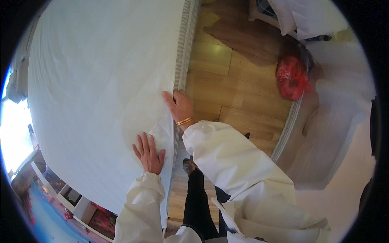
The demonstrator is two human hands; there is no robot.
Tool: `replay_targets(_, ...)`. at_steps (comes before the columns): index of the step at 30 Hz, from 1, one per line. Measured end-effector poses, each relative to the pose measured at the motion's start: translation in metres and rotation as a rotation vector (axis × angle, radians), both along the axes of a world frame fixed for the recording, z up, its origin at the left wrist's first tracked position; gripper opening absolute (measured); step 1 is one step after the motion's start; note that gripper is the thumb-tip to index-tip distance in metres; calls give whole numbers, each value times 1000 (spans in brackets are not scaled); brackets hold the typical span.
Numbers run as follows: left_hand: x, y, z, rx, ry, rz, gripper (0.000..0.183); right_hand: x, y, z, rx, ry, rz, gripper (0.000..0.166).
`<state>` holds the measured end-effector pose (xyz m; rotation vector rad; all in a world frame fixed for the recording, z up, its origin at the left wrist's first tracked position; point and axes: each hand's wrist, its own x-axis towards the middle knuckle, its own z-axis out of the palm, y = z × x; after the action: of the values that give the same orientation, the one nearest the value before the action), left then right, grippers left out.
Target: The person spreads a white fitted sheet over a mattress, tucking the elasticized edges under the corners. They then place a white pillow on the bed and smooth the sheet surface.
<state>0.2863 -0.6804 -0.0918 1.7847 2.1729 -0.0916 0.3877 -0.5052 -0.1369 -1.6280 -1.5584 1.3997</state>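
A white sheet (100, 79) covers a wide bed mattress before me, with creases near its right edge. My left hand (149, 155) rests palm down on the sheet, fingers spread, near a raised fold (162, 130). At the mattress edge, my right hand (182, 106) grips the sheet, thumb on top and fingers curled over the side. Its fingertips are partly hidden. Two gold bangles (184, 121) circle the right wrist. Beyond that hand, the striped side of the mattress (183, 39) shows uncovered.
Wooden flooring (237, 82) runs along the bed's right side, with a brown patch (243, 30) on it. A red bag (291, 77) sits by a plastic-covered piece (334, 121) at right. White bedding (313, 18) lies at the upper right. A shelf unit (82, 209) stands at lower left.
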Motion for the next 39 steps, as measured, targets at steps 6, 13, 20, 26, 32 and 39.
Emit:
replay_targets(6,19,135,-11,77,37,58,57,51,3,-47,-149,40,6,37)
replay_targets(13,22,143,-42,155,90,88,63,31,38,-31,-7,96,-153,38)
replay_targets(20,16,141,-49,131,105,80,63,23,117,-23,-127,142,-128,45)
replay_targets(26,21,145,-41,89,63,73,63,33,108,-59,-148,49,-260,48)
replay_targets(32,20,138,-32,-7,54,63,65,33,133,-37,-123,40,-258,48)
replay_targets(39,18,189,-17,2,-22,-28,62,20,236,-23,101,34,-336,47)
